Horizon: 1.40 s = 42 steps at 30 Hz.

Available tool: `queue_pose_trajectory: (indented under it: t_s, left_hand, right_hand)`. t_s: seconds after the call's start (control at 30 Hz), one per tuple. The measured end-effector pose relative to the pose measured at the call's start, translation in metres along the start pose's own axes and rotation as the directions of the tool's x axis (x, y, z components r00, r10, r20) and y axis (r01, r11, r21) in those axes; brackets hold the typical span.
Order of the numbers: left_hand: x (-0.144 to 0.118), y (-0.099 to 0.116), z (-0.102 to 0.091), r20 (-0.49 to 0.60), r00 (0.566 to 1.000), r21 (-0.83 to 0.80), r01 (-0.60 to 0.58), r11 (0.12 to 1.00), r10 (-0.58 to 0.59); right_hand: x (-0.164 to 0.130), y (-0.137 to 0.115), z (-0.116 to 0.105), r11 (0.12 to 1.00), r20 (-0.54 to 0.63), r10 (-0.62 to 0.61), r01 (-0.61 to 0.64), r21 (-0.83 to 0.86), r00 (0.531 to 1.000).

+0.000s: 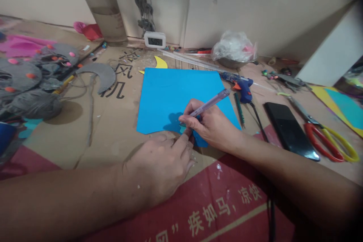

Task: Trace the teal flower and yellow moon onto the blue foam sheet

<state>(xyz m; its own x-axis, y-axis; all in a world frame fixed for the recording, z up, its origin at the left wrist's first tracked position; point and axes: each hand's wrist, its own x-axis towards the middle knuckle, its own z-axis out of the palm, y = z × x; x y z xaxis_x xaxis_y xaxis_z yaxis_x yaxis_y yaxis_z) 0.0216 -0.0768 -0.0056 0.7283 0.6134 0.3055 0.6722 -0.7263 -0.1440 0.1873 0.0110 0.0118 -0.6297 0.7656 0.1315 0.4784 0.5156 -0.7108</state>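
A blue paper sheet (172, 94) lies on the cardboard, its near edge cut in curves. My right hand (211, 124) is closed around a light purple pen (211, 102), with the tip low over the sheet's near edge. There, a small teal paper piece (182, 129) shows partly between my hands. My left hand (161, 162) lies palm down, its fingertips pressing the teal piece against the blue sheet. Its outline is mostly hidden by my fingers.
Right of the sheet lie a dark green pencil (239, 109), a blue glue gun (239, 86), a black phone (289, 130) and scissors (326, 136). A digital clock (155, 40) stands behind. Grey felt crescents (103, 73) and a twig (91, 113) lie left.
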Motion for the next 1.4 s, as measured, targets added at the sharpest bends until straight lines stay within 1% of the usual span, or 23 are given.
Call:
queue_pose_trajectory:
  t_s: [0.13,0.57,0.73,1.07,1.23,1.4]
  left_hand:
    - [0.0009,-0.0002,-0.0008,0.012,1.000,-0.006,-0.006,1.000,0.006]
    - [-0.0008,0.0011,-0.0009,0.035,0.999,-0.006,-0.006,1.000,0.007]
    - [-0.0002,0.0010,0.0001,0.030,1.000,-0.007,-0.009,1.000,0.009]
    - [0.0000,0.0008,-0.0010,0.037,0.999,0.007,-0.003,1.000,0.003]
    - [-0.0005,-0.0002,-0.0010,0.025,1.000,0.010,-0.019,1.000,0.019]
    - [-0.0003,-0.0001,-0.0018,0.049,0.999,0.025,-0.015,1.000,0.013]
  right_hand:
    - [0.0003,-0.0005,-0.0010,1.000,0.009,-0.014,0.014,0.009,1.000]
    - [0.0001,-0.0008,-0.0005,1.000,0.006,0.010,-0.010,0.016,1.000]
    - [-0.0001,-0.0009,-0.0011,1.000,0.012,-0.007,0.007,0.014,1.000]
    - [-0.0018,-0.0022,-0.0019,0.999,0.038,0.032,-0.032,0.009,0.999]
    - [-0.0012,-0.0036,-0.0027,0.999,0.039,0.036,-0.035,-0.031,0.999]
    - [-0.0009,-0.0038,-0.0030,0.998,0.046,0.029,-0.026,-0.052,0.999]
